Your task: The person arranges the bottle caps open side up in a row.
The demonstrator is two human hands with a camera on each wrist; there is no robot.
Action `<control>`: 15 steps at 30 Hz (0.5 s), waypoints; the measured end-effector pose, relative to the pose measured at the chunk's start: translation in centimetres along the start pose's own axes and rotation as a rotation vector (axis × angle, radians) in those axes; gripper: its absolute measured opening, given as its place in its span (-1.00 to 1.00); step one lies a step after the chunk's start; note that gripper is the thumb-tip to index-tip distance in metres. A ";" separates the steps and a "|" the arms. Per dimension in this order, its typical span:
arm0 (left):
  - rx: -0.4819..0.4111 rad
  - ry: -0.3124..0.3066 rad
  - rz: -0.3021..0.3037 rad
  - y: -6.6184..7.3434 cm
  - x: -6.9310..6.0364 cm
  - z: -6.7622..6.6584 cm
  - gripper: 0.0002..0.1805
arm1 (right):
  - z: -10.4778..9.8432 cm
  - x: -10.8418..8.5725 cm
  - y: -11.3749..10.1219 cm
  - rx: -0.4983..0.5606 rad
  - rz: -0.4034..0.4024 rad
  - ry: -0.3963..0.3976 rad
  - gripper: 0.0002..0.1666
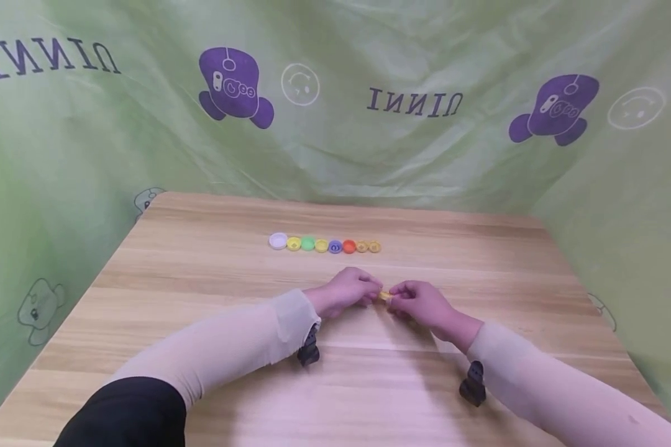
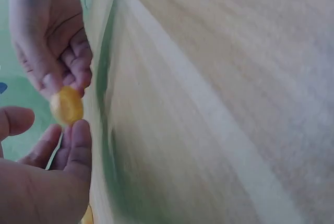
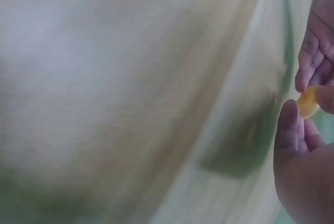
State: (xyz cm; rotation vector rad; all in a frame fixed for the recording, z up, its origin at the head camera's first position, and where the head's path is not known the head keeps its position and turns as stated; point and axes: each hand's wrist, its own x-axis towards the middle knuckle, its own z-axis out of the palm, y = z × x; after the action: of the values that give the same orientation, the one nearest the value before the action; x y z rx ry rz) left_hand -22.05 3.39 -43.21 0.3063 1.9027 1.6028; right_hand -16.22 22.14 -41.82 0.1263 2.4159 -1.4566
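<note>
Above the wooden table (image 1: 324, 385), my right hand (image 1: 425, 306) pinches a yellow bottle cap (image 2: 68, 106) with ridged sides between thumb and fingers. From the other side my left hand (image 1: 346, 290) reaches to the same cap. In the left wrist view its fingertips (image 2: 80, 132) are at the cap's lower edge, while its thumb (image 2: 18, 121) stands apart. The right thumb (image 3: 326, 98) lies over part of the cap in the right wrist view.
Farther back on the table lies a row of several round caps: a white one (image 1: 278, 241) at the left end, then yellow, a green one (image 1: 308, 243), yellow, a blue one (image 1: 335, 247), a red one (image 1: 349, 246) and two orange-yellow ones (image 1: 368, 246). A green printed curtain (image 1: 335, 155) surrounds the table.
</note>
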 end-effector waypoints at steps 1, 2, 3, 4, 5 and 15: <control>0.003 0.020 0.010 0.0 0.1 -0.1 -0.72 | -0.1 0.2 -0.2 0.021 -0.001 0.003 -0.65; 0.012 0.040 0.022 0.1 0.1 -0.2 -0.73 | -0.1 0.4 -0.3 0.038 -0.002 0.006 -0.65; 0.020 0.057 0.034 0.2 0.1 -0.3 -0.74 | -0.2 0.6 -0.5 0.053 -0.005 0.009 -0.65; 0.030 0.071 0.045 0.3 0.2 -0.4 -0.75 | -0.3 0.8 -0.7 0.055 -0.009 0.010 -0.65; 0.038 0.083 0.054 0.4 0.2 -0.5 -0.76 | -0.5 1.0 -0.8 0.066 -0.009 0.014 -0.66; 0.074 0.148 0.107 1.5 0.5 -0.9 -0.81 | -1.1 2.2 -2.0 0.246 -0.026 -0.008 -0.69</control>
State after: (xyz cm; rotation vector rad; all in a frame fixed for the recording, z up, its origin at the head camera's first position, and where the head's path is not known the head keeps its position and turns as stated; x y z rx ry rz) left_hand -23.25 3.24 -41.91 0.3341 2.0934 1.6677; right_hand -19.00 21.96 -40.34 0.1446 2.2315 -1.7578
